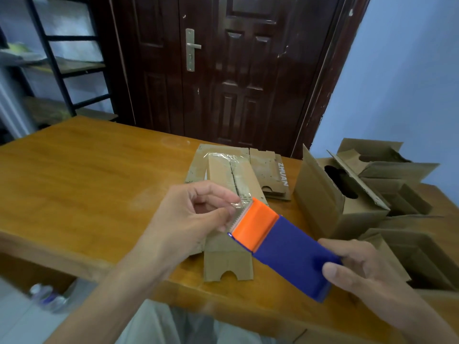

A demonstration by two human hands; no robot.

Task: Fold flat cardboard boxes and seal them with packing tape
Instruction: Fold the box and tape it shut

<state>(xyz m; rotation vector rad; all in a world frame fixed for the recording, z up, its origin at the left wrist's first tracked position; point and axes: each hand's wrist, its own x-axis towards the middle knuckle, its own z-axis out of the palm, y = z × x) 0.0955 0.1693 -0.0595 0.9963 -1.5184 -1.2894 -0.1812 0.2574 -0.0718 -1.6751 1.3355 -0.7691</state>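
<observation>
Plain home room: wooden table [82,170], dark panelled door [223,70], metal shelving [62,65].

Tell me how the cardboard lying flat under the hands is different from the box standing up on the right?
The flat cardboard box lies pressed flat on the table; the standing box is folded up into shape. The flat cardboard box has clear tape across its far end; the standing box shows none that I can see. The standing box has open flaps and a dark cut-out hole on top. Both are plain brown cardboard.
</observation>
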